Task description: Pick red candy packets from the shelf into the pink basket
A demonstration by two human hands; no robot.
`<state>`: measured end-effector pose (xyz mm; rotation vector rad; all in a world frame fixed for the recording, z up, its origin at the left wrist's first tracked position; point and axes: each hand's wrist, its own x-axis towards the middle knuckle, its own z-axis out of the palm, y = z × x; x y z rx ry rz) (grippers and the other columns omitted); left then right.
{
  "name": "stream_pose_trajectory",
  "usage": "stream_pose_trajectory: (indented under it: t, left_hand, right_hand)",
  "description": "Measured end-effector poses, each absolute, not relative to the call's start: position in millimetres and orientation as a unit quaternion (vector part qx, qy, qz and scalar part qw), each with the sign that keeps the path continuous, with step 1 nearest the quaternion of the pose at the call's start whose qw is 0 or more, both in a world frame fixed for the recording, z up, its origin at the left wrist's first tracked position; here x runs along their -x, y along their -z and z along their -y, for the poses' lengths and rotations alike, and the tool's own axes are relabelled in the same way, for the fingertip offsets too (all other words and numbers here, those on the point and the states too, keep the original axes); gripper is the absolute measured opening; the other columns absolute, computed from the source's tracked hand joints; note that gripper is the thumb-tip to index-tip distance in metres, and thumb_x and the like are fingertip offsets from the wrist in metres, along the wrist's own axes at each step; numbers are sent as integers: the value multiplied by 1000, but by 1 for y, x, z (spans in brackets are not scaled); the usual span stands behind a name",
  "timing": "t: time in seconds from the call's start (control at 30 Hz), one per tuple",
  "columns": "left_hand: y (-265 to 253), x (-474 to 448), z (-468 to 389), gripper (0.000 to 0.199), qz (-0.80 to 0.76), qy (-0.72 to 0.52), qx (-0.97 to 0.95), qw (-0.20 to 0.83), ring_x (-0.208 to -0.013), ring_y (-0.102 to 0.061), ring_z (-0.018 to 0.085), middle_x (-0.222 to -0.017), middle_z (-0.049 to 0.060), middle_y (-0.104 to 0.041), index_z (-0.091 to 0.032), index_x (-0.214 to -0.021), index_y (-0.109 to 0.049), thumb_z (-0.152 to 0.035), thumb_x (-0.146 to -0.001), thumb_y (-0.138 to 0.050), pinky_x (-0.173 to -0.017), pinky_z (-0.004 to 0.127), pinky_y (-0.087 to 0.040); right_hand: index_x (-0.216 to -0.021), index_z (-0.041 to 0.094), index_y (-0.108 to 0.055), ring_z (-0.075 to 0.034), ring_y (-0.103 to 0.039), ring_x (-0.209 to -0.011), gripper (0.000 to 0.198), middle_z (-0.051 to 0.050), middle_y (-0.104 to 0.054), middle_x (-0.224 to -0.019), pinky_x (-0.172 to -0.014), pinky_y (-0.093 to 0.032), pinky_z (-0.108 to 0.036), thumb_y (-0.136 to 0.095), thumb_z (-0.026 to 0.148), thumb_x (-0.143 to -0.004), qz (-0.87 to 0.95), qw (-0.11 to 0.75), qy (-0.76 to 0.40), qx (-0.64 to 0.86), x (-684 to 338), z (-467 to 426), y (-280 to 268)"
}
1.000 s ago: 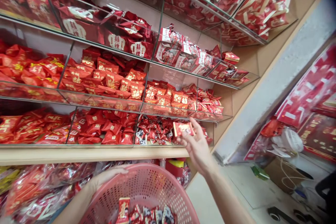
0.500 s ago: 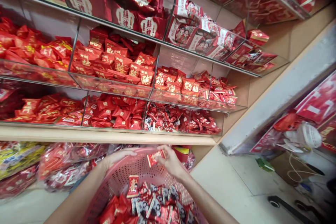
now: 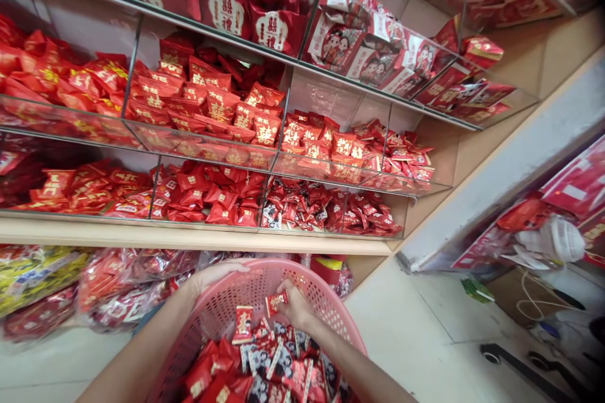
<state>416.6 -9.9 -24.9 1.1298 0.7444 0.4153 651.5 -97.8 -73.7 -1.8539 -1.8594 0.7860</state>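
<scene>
A pink perforated plastic basket (image 3: 326, 283) is tilted toward me below the shelves. My left hand (image 3: 218, 273) is closed over its far left rim, with fingertips partly hidden behind the edge. Inside the basket, my right hand (image 3: 293, 307) pinches a small red wrapped candy (image 3: 276, 303) with gold lettering. Another such red-and-gold candy packet (image 3: 243, 325) stands against the inner wall, left of that hand. Below lie several candies in black, white and red wrappers (image 3: 278, 360), and plain red packets (image 3: 215, 362) fill the left part.
Glass-divided shelves hold red candy packets (image 3: 217, 107) and gift boxes (image 3: 340, 38). A pale wooden ledge (image 3: 189, 233) runs just beyond the basket. Clear bags of goods (image 3: 113, 289) lie on the floor at left. At right are a white fan-like object (image 3: 562, 239) and a black chair leg (image 3: 515, 368).
My right hand has moved down and slightly left, deeper into the basket, with the candy still pinched. My left hand stays on the rim. The view has shifted slightly.
</scene>
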Motion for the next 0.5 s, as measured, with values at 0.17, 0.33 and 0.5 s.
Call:
stream_pose_trajectory:
  t: [0.17,0.33,0.5]
  left_hand:
    - [40,-414,4,55,-326,-194,-501,778,-121,-46,24,-131,6,-49,-21,-127,-50,-25,-73,-62,-105,34,-33]
    - [36,-416,7,55,-312,-196,-474,800,-117,-50,25,-127,7,-52,-19,-127,-50,-22,-73,-62,-103,36,-37]
    - [31,-420,9,62,-302,-192,-460,812,-115,-51,26,-125,7,-54,-20,-131,-44,-22,-73,-62,-103,38,-36]
  right_hand:
    - [-105,20,-52,-19,-61,-90,37,-7,-63,-101,-75,-45,-27,-50,6,-71,701,89,-234,668,-650,106,66]
    - [-123,11,-45,-26,-61,-97,44,-21,-64,-102,-82,-45,-39,-44,6,-79,700,1,-169,694,-640,106,45]
    - [-107,11,-58,-28,-60,-102,28,-20,-65,-103,-87,-45,-40,-49,22,-83,712,-25,-172,681,-601,103,34]
